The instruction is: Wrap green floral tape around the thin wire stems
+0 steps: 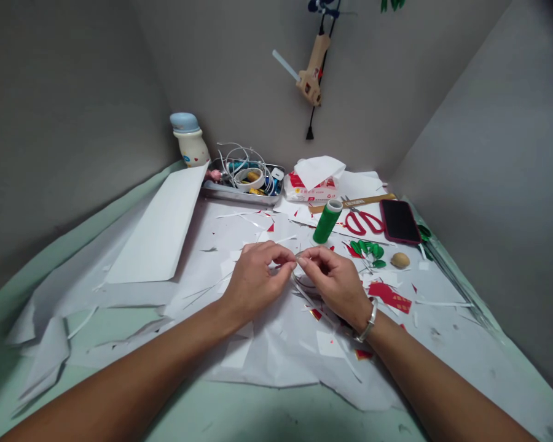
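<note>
The left hand (258,281) and right hand (334,283) pinch a thin white paper strip (309,299) between their fingertips, its long axis slanting down-right, near the green thread spool (327,222).

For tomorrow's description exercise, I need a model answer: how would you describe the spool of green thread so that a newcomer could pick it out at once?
Find the steel tray at the back of the table, then look forward and right to the red scissors. Just left of them stands the spool of green thread, tilted, with a white top. It is the only green cylinder, unlike the flat green leaf shapes nearby.
</note>
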`<state>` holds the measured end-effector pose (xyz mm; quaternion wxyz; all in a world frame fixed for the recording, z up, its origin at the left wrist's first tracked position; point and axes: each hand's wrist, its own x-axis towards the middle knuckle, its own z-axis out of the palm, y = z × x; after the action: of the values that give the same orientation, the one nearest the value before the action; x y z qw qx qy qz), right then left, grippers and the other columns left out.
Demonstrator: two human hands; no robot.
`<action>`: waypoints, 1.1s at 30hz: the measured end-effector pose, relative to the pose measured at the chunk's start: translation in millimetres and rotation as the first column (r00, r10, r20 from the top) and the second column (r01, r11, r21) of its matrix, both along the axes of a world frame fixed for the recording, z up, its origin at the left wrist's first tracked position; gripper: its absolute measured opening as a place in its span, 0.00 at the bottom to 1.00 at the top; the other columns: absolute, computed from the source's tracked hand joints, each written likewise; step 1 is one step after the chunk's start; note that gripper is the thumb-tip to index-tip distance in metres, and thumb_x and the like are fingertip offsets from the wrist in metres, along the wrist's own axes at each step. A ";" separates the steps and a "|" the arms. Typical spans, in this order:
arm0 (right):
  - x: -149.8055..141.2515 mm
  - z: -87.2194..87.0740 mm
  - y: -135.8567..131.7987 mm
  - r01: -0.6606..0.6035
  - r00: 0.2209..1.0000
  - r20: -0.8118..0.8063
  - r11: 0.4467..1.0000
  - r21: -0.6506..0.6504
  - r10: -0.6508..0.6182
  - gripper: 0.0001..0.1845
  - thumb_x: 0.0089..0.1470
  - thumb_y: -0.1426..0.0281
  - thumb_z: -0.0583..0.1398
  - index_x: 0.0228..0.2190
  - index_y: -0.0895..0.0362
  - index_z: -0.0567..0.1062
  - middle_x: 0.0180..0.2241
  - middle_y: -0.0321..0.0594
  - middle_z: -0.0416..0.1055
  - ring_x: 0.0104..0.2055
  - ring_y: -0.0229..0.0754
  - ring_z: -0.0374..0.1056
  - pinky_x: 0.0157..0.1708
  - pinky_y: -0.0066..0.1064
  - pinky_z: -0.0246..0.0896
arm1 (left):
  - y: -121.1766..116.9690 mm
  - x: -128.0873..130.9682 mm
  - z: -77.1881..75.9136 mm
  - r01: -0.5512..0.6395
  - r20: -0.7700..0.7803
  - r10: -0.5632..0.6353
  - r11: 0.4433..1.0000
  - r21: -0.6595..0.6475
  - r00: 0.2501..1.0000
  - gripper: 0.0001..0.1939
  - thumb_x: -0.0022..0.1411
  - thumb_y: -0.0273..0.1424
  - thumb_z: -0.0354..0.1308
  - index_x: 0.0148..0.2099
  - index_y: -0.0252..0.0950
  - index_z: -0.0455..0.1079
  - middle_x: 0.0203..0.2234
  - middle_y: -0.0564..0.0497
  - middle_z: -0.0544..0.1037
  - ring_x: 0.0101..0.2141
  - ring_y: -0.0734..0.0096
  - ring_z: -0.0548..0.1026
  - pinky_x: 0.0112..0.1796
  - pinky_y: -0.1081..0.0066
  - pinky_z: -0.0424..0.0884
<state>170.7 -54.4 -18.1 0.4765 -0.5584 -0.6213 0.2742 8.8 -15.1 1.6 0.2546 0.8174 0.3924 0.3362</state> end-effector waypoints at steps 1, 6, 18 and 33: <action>0.0 -0.3 0.0 -0.003 1.000 0.004 1.000 -0.001 0.003 0.09 0.55 0.63 0.58 0.31 0.55 0.74 0.20 0.31 0.65 0.21 0.34 0.58 0.22 0.25 0.53 | 0.4 -0.4 -0.2 -0.005 -0.007 0.005 1.000 0.001 1.000 0.04 0.59 0.30 0.54 0.33 0.39 0.71 0.31 0.53 0.77 0.35 0.66 0.72 0.46 0.60 0.60; 2.8 -0.2 -0.6 -0.001 0.999 0.046 1.000 0.022 0.000 0.10 0.56 0.65 0.58 0.40 0.54 0.73 0.22 0.32 0.66 0.22 0.35 0.59 0.24 0.26 0.55 | 1.3 -1.4 2.8 -0.059 -0.027 0.058 0.998 -0.034 0.998 0.05 0.58 0.31 0.54 0.33 0.40 0.71 0.30 0.53 0.77 0.35 0.65 0.71 0.46 0.61 0.60; 7.7 2.4 -0.8 -0.195 0.908 0.410 0.949 0.247 0.080 0.07 0.57 0.71 0.55 0.34 0.55 0.73 0.29 0.39 0.69 0.33 0.40 0.64 0.35 0.32 0.58 | 4.1 -3.0 -4.4 0.003 -0.124 0.005 0.998 0.069 0.992 0.06 0.59 0.28 0.52 0.32 0.39 0.71 0.30 0.52 0.76 0.35 0.66 0.71 0.46 0.60 0.58; 10.5 -0.5 4.5 -0.153 0.958 0.266 0.975 0.159 0.107 0.06 0.57 0.72 0.56 0.32 0.55 0.75 0.26 0.35 0.67 0.30 0.37 0.63 0.32 0.28 0.56 | 2.0 -2.2 0.4 0.048 -0.044 -0.045 0.996 0.069 0.998 0.05 0.60 0.29 0.54 0.34 0.39 0.71 0.30 0.54 0.76 0.35 0.68 0.71 0.47 0.63 0.59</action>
<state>181.2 -50.0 -18.6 0.4210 -0.5020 -0.7352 0.1740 6.7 -13.1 2.0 0.2252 0.8417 0.3667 0.3261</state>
